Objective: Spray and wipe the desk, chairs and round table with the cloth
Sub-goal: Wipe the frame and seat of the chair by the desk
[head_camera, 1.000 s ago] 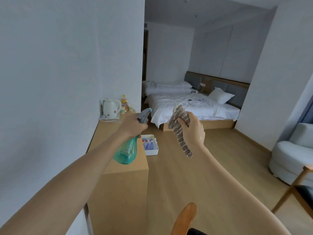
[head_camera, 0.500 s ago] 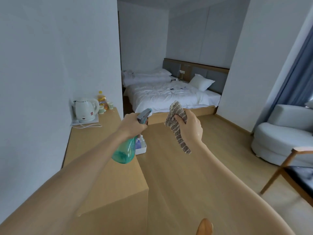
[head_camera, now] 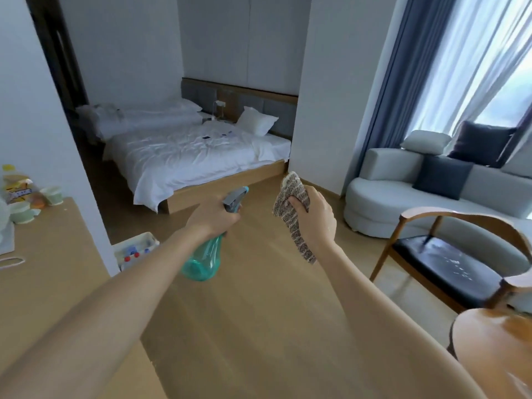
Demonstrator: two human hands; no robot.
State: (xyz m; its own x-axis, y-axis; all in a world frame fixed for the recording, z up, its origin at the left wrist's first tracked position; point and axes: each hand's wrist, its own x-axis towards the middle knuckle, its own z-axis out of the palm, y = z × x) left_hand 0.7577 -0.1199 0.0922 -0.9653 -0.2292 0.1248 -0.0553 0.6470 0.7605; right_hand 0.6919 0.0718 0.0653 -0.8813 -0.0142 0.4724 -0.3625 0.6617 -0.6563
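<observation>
- The left hand [head_camera: 211,218] is curling its fingers round the neck of the spray bottle [head_camera: 205,254], just under the grey trigger head, with the teal body hanging below over the floor.
- Judging by its look, the bottle is rigid, smooth plastic with some liquid weight low down; the neck is the sure place to hold it.
- The right hand [head_camera: 315,217] is pinching the cloth [head_camera: 293,214] in a bunched fist, with a loose tail dangling beneath the wrist.
- The cloth is looking soft, light and limp, so it probably needs gathering into a pad before wiping.
- The desk [head_camera: 49,283] is lying to the left, the chair [head_camera: 449,263] to the right, and the round table [head_camera: 495,349] at the lower right, all apart from both hands.
</observation>
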